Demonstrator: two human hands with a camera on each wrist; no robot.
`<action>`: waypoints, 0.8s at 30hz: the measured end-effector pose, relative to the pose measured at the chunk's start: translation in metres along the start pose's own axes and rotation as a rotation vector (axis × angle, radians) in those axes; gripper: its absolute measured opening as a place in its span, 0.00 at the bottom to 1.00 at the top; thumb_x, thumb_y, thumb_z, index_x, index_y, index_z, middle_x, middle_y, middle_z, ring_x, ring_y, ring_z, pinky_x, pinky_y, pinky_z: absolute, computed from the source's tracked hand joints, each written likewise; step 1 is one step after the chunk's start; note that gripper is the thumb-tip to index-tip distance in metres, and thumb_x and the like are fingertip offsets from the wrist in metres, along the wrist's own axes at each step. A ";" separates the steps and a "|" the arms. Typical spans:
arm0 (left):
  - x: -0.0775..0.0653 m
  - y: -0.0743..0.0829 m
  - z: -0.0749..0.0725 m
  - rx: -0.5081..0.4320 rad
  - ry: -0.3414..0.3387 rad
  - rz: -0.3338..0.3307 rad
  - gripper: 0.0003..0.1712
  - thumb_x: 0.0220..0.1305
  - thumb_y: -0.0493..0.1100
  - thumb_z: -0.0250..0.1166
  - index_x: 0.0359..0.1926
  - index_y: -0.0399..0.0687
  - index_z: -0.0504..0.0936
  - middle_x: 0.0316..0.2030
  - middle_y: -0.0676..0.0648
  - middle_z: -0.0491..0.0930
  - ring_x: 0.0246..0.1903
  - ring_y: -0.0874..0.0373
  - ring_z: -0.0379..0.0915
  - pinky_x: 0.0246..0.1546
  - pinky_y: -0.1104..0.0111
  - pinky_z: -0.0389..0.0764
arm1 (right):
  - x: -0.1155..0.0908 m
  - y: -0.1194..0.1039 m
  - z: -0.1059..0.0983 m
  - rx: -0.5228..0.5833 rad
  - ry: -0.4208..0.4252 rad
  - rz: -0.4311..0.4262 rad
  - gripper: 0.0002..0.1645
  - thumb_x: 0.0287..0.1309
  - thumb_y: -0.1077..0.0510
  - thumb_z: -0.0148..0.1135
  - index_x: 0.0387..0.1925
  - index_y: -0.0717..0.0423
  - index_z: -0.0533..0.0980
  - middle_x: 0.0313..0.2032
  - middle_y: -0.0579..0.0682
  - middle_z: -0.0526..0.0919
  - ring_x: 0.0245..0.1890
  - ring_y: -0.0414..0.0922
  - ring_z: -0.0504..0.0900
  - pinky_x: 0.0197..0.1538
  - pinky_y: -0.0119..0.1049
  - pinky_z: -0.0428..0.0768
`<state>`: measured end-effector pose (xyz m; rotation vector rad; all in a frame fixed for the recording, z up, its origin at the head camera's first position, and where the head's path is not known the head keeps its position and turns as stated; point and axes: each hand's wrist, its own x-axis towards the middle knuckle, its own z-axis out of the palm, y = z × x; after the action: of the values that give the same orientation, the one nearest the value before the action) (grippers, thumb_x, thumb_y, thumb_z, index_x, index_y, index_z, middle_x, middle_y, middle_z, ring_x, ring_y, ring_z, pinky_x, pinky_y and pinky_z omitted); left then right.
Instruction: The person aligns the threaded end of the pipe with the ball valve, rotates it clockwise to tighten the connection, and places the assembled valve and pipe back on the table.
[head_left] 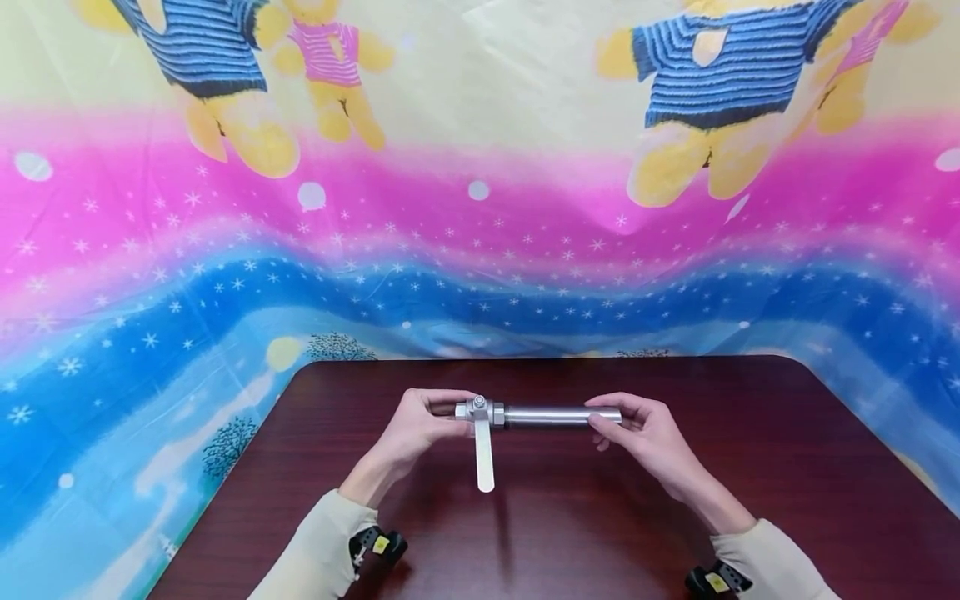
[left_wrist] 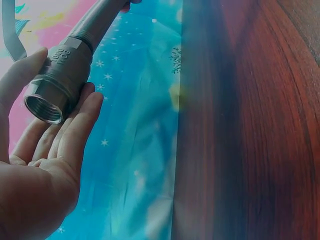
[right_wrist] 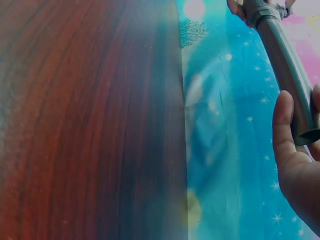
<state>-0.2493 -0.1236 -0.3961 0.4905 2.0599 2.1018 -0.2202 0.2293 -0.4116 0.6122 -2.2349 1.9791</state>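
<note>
A metal ball valve with a long flat lever handle is held up over the table by my left hand, thumb on one side and fingers on the other. The valve's threaded open end faces the left wrist camera. Joined to its other end is a smooth steel pipe, lying level across the head view. My right hand grips the pipe's far end between thumb and fingers. In the right wrist view the pipe slants up toward the valve, its hollow end near my palm.
Below both hands spreads a dark reddish wooden table with rounded back corners. A printed curtain with bears and snowflakes hangs behind the table and along its sides. Each sleeved wrist wears a small black camera, such as the left one.
</note>
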 end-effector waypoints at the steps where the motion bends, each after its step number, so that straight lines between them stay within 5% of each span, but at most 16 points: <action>1: 0.000 -0.001 0.000 -0.005 0.004 0.001 0.28 0.52 0.26 0.75 0.57 0.29 0.85 0.41 0.40 0.90 0.39 0.56 0.87 0.46 0.64 0.86 | 0.000 0.000 0.000 0.019 -0.009 -0.007 0.21 0.66 0.68 0.70 0.59 0.67 0.79 0.43 0.56 0.86 0.34 0.51 0.88 0.39 0.43 0.89; 6: 0.000 -0.004 -0.002 -0.024 0.008 -0.002 0.28 0.52 0.26 0.75 0.58 0.28 0.85 0.41 0.41 0.90 0.40 0.57 0.87 0.45 0.64 0.86 | 0.000 -0.001 -0.001 0.068 -0.050 -0.034 0.25 0.61 0.72 0.71 0.60 0.69 0.76 0.47 0.59 0.83 0.35 0.50 0.88 0.40 0.47 0.89; 14: -0.001 -0.005 -0.003 -0.027 0.010 -0.010 0.28 0.53 0.27 0.75 0.57 0.29 0.85 0.41 0.40 0.90 0.40 0.56 0.87 0.45 0.63 0.86 | 0.001 -0.003 0.000 -0.001 -0.029 -0.003 0.21 0.69 0.66 0.68 0.59 0.71 0.78 0.42 0.59 0.86 0.34 0.57 0.89 0.41 0.47 0.89; 19: -0.001 -0.004 -0.003 -0.047 0.010 -0.007 0.28 0.53 0.26 0.74 0.58 0.28 0.85 0.42 0.41 0.90 0.40 0.57 0.87 0.45 0.63 0.87 | 0.000 -0.008 0.001 0.024 -0.048 -0.041 0.23 0.62 0.71 0.71 0.58 0.68 0.77 0.45 0.64 0.83 0.33 0.54 0.88 0.40 0.48 0.89; 24: -0.002 -0.002 -0.002 -0.058 0.005 0.004 0.29 0.52 0.25 0.74 0.58 0.28 0.84 0.42 0.42 0.90 0.41 0.57 0.87 0.46 0.63 0.86 | 0.002 -0.011 0.001 -0.037 -0.021 -0.004 0.19 0.67 0.65 0.70 0.57 0.68 0.80 0.40 0.70 0.84 0.32 0.52 0.89 0.40 0.43 0.89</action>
<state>-0.2486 -0.1262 -0.3984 0.4820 1.9953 2.1604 -0.2183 0.2267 -0.4011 0.6359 -2.2745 1.9343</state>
